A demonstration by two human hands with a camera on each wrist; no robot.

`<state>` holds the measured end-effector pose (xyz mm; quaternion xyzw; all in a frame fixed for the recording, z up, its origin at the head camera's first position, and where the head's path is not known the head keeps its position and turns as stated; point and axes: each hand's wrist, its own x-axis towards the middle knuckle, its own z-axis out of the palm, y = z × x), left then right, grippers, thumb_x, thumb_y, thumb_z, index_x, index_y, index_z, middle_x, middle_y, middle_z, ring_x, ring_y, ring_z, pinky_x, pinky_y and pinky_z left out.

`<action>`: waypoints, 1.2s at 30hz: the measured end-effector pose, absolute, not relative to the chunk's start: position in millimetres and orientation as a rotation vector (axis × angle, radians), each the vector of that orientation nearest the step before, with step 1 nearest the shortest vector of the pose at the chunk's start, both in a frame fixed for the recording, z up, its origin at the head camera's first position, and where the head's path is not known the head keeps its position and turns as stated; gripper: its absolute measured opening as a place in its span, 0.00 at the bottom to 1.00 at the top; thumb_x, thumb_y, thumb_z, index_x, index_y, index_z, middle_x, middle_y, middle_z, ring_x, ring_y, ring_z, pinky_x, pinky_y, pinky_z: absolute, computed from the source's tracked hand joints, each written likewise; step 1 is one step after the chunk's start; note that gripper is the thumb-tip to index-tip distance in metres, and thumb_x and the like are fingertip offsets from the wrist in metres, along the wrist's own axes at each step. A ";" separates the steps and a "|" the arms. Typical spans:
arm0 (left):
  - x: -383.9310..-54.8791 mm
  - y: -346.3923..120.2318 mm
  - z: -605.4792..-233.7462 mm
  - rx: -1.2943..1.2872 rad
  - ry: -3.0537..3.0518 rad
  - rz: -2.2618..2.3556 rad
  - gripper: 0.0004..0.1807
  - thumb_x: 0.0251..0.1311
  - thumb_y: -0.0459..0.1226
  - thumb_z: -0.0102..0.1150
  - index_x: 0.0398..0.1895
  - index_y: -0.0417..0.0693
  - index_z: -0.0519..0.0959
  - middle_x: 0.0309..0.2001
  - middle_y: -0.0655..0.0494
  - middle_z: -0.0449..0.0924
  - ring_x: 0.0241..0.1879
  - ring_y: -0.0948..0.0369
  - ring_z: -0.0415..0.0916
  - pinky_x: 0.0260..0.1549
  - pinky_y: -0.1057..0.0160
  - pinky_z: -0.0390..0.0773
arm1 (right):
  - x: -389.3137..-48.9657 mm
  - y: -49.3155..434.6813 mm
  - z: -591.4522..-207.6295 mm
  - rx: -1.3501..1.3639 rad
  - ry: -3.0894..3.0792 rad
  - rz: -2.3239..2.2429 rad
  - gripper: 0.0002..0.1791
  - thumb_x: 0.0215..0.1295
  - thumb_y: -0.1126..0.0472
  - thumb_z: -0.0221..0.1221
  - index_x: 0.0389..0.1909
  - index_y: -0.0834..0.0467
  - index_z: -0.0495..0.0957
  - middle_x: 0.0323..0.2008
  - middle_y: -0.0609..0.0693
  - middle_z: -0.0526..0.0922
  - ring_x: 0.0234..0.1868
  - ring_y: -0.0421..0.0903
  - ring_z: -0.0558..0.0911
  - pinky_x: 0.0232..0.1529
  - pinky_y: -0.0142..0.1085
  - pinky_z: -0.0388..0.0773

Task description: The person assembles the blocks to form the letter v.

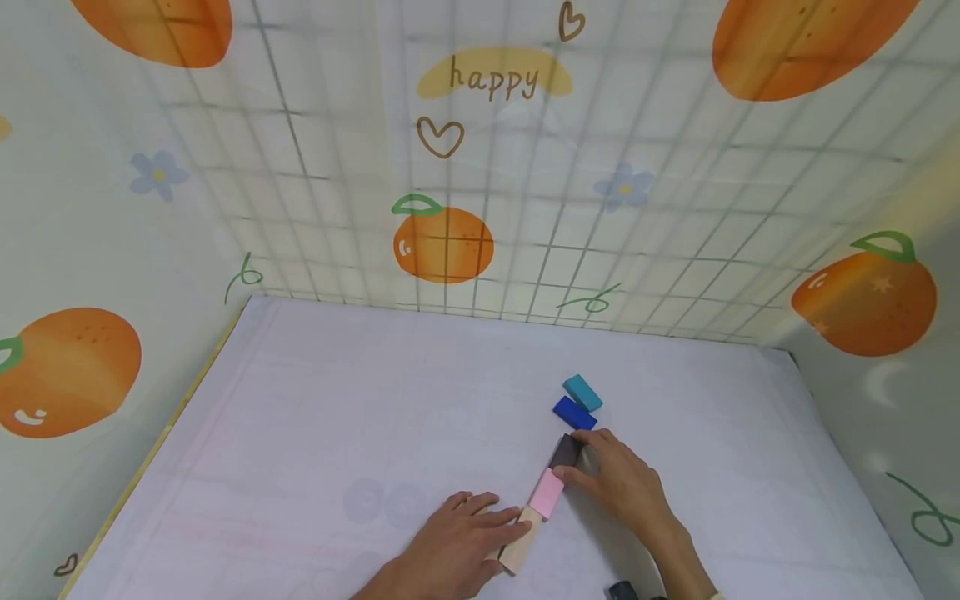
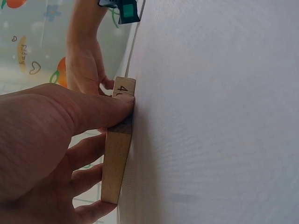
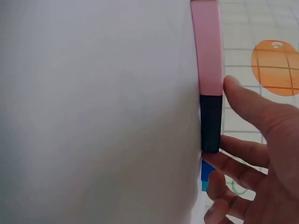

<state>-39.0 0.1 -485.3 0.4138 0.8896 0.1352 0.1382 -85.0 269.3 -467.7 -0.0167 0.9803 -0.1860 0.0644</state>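
A row of blocks runs diagonally in the head view: a natural wood block (image 1: 519, 546), a pink block (image 1: 547, 493) and a black block (image 1: 565, 452), end to end. My left hand (image 1: 465, 546) holds the wood block, thumb on one side and fingers on the other. Dark characters show on wood (image 2: 122, 86) by the left thumb; whether this is a second block, I cannot tell. My right hand (image 1: 626, 479) pinches around the black block (image 3: 211, 123). Its thumb touches the edge of the pink block (image 3: 208, 49), and its fingers reach the black block's far end.
Beyond the row, a dark blue block (image 1: 575, 413) and a teal block (image 1: 583, 392) lie side by side. The white tabletop (image 1: 337, 392) meets patterned curtains (image 1: 345, 250) at the back and sides. A dark device (image 1: 622, 591) sits by the right wrist.
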 end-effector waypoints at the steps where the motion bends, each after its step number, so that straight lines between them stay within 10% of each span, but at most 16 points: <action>1: -39.0 0.1 -485.1 1.197 2.574 0.391 0.34 0.66 0.51 0.64 0.74 0.73 0.66 0.70 0.75 0.67 0.70 0.64 0.63 0.65 0.51 0.67 | -85.2 269.5 -468.0 -0.055 2.961 -0.565 0.42 0.58 0.34 0.67 0.65 0.59 0.75 0.58 0.59 0.79 0.59 0.61 0.79 0.50 0.61 0.78; 23: -38.9 -1.5 -485.7 1.227 2.572 0.413 0.33 0.67 0.50 0.64 0.74 0.71 0.67 0.71 0.73 0.68 0.70 0.63 0.64 0.64 0.51 0.68 | -87.2 269.0 -469.0 -0.033 2.906 -0.542 0.44 0.59 0.32 0.65 0.68 0.57 0.73 0.57 0.59 0.77 0.50 0.56 0.82 0.47 0.61 0.79; 36: -39.8 1.4 -482.7 1.151 2.544 0.387 0.33 0.68 0.52 0.61 0.75 0.74 0.64 0.71 0.76 0.65 0.71 0.63 0.62 0.66 0.50 0.66 | -94.5 254.3 -465.9 0.058 2.904 -0.506 0.44 0.60 0.32 0.65 0.68 0.57 0.71 0.53 0.65 0.72 0.25 0.50 0.74 0.22 0.41 0.72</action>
